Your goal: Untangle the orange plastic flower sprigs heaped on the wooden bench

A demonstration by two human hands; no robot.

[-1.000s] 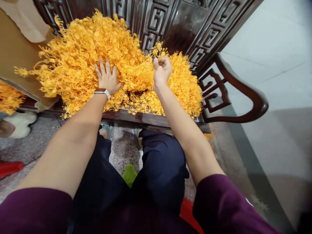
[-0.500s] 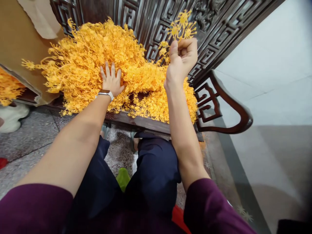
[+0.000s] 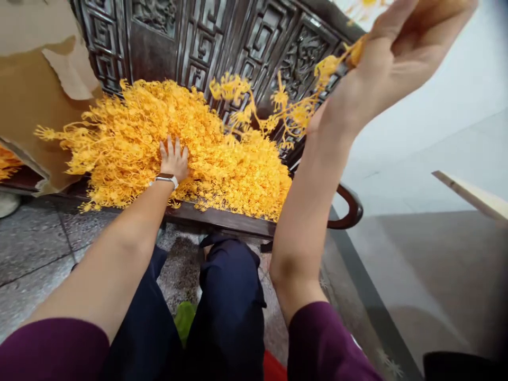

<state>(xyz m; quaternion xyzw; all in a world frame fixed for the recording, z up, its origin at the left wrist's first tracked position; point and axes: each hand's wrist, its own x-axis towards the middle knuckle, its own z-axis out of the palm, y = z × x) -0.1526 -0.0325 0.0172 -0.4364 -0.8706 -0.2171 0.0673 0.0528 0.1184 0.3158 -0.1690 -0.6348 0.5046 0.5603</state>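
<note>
A big heap of yellow-orange plastic sprigs point(image 3: 130, 143) lies on the seat of a dark carved wooden bench point(image 3: 222, 217). My left hand point(image 3: 173, 159), with a watch at the wrist, rests flat on the heap with its fingers spread. My right hand point(image 3: 392, 53) is raised high at the upper right, pinched on one branching yellow sprig point(image 3: 278, 106) that trails from it down towards the heap. Its fingertips run out of the top of the picture.
The bench's carved back point(image 3: 206, 37) rises behind the heap, and its curved armrest point(image 3: 349, 206) juts out right. Torn brown cardboard point(image 3: 35, 100) stands at the left. A pale board edge point(image 3: 472, 196) shows at right over grey floor. My knees are below.
My right hand has risen up and to the right, drawing the sprig out of the heap. My left hand has stayed pressed on the pile. The view has tilted.
</note>
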